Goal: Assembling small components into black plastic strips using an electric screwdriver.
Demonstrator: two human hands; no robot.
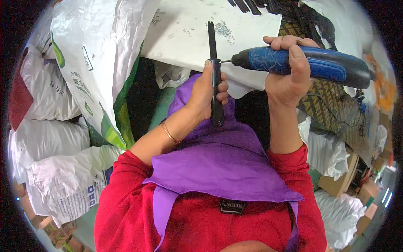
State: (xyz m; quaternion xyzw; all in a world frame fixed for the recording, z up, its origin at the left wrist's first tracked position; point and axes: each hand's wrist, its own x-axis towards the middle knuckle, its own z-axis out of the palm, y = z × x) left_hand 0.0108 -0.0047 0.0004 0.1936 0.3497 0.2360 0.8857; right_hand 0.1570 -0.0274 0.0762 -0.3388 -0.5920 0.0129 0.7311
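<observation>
Several printed white sacks (pixel 98 46), left hand (pixel 204 93) gripping black bar (pixel 216 75), right hand (pixel 289 82) gripping blue power screwdriver (pixel 323 67), lettered label (pixel 232 206)

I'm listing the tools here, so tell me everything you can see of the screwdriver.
The screwdriver has a thick, plastic-looking blue and black body, with pale crack-like lines on its blue front part, a tapered black nose and a thin metal-looking bit. The right hand grips its middle. It is held nearly level across the picture, bit pointing left, tip seeming to meet the side of the black bar. Whether it is running cannot be told.
</observation>
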